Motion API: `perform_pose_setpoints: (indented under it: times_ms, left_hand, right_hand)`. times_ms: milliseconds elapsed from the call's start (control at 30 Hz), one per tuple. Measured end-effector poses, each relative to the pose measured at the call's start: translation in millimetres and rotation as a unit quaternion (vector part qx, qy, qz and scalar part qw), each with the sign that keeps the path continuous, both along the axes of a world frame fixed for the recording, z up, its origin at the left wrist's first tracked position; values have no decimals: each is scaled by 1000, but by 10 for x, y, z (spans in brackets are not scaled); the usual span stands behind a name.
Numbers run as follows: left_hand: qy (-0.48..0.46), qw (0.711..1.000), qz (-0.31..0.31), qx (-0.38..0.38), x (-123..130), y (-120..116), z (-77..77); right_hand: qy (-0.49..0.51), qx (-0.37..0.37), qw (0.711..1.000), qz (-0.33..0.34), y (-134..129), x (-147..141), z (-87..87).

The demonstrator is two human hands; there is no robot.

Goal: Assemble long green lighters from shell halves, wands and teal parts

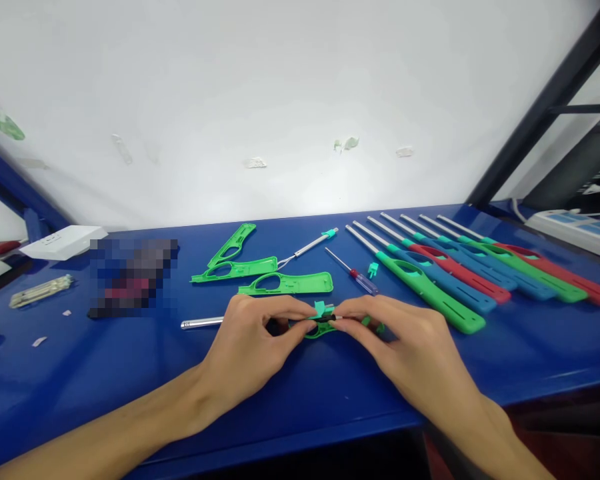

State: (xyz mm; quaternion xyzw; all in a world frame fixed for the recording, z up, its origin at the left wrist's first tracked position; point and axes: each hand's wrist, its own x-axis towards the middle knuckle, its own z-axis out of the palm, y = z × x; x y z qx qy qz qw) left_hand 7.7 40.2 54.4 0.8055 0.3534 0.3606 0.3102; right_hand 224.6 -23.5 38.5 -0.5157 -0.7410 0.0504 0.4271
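Note:
Near the table's front, my left hand [253, 340] is closed, its thumb and fingers pinching a partly assembled green lighter. The lighter's metal tube [200, 323] sticks out to the left from under that hand. Between my hands show a teal piece [320, 308] and a small black part [325, 319] over the green casing [320, 330]. My right hand [400, 340] pinches the right side of these small parts, fingertips close to my left ones. Exactly which part each fingertip grips is hidden. Green casing halves [290, 284] lie just behind, with a wired metal tube [307, 248].
A screwdriver [355, 273] and a small teal piece [373, 269] lie behind my right hand. Several assembled lighters [430, 293] in green, blue and red fan out at right. On the left are a blurred-out dark object [135, 273] and a white box [63, 241].

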Motion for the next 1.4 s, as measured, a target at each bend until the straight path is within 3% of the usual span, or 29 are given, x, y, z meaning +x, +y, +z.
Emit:
perform_pose_setpoints:
  times_ms: [600,1400]
  left_hand:
    - [-10,999,-31,-2,-4,-5,-3]
    - [-18,995,-15,100,-24,-41,-13]
  right_hand:
    - [7,8,1000,-8,-11,-14,26]
    - [-11,18,1000,0,-29,0,16]
